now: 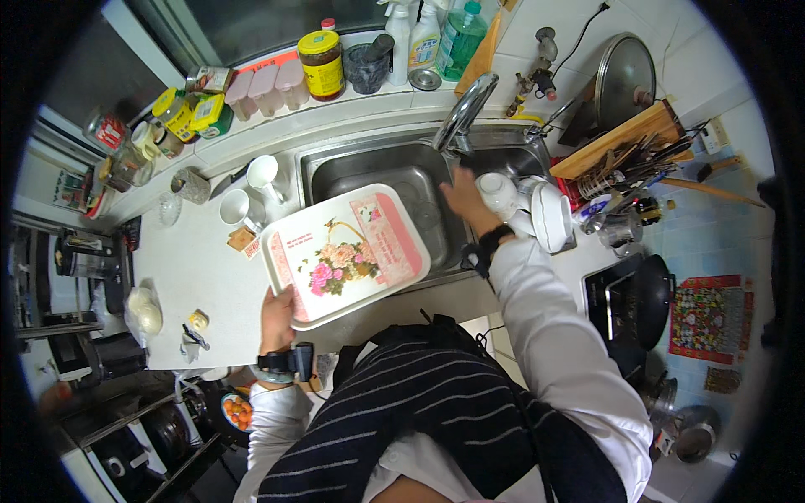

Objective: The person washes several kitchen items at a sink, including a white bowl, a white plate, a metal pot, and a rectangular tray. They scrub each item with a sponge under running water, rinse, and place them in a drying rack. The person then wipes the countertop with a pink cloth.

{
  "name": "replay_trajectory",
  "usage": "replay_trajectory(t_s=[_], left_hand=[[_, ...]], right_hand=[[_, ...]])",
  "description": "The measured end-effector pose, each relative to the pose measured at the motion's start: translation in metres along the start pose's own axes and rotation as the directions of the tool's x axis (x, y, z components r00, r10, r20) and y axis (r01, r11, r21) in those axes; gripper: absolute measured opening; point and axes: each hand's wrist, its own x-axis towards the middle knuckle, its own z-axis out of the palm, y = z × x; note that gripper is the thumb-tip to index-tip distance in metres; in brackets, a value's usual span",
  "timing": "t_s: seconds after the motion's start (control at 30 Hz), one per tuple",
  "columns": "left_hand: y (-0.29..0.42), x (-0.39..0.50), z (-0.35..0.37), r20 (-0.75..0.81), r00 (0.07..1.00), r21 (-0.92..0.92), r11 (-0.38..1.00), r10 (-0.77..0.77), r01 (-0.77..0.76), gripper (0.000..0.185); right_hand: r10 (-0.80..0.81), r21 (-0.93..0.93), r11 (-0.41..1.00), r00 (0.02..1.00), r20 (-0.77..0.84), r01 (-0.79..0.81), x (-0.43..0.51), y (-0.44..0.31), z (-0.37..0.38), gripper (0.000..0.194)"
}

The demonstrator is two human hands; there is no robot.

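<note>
My left hand (pixel 277 319) grips the near left corner of a white plastic tray (pixel 343 258) printed with a flower basket and pink borders. The tray is held tilted, partly over the large basin of the steel sink (pixel 434 182) and partly over the counter. Blurred by motion, my right hand (pixel 468 198) is above the divider between the two basins, just below the chrome faucet (pixel 471 104); its fingers look apart and I see nothing in them. White bowls (pixel 550 214) are piled beside it over the small basin.
Two white mugs (pixel 242 210) stand on the counter (pixel 188 264) left of the sink, near a knife (pixel 231 180). Jars, a stone mortar (pixel 368 66) and spray bottles (pixel 397 44) line the windowsill. At right are a utensil holder (pixel 594 182) and a black wok (pixel 651 302).
</note>
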Motion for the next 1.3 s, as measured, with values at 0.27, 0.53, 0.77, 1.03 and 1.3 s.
replay_trajectory(t_s=[0.27,0.53,0.77,1.03,1.3], left_hand=[[-0.031,-0.004,0.086,-0.197,0.978,0.021,0.998,0.069,-0.066,0.021],[-0.041,0.004,0.132,-0.212,0.972,0.012,0.995,0.099,-0.099,0.017],[-0.037,0.01,0.141,-0.199,0.975,0.085,0.993,0.099,-0.083,0.023],[-0.037,-0.009,0.164,0.045,0.981,0.155,0.968,0.19,-0.195,0.016],[-0.03,-0.028,0.175,-0.027,0.946,0.235,0.922,0.322,-0.307,0.023]], right_hand=[[-0.149,-0.062,0.98,0.911,0.385,0.187,0.078,0.063,-0.018,0.032],[-0.286,0.118,0.951,0.958,-0.028,0.287,-0.002,0.072,-0.022,0.019],[-0.006,-0.073,0.997,0.936,0.352,0.034,-0.163,0.094,-0.029,0.018],[-0.617,0.389,0.738,0.785,0.056,0.552,-0.111,-0.023,0.015,0.039],[0.045,0.441,0.896,0.998,0.038,-0.058,-0.024,-0.072,0.043,0.033]])
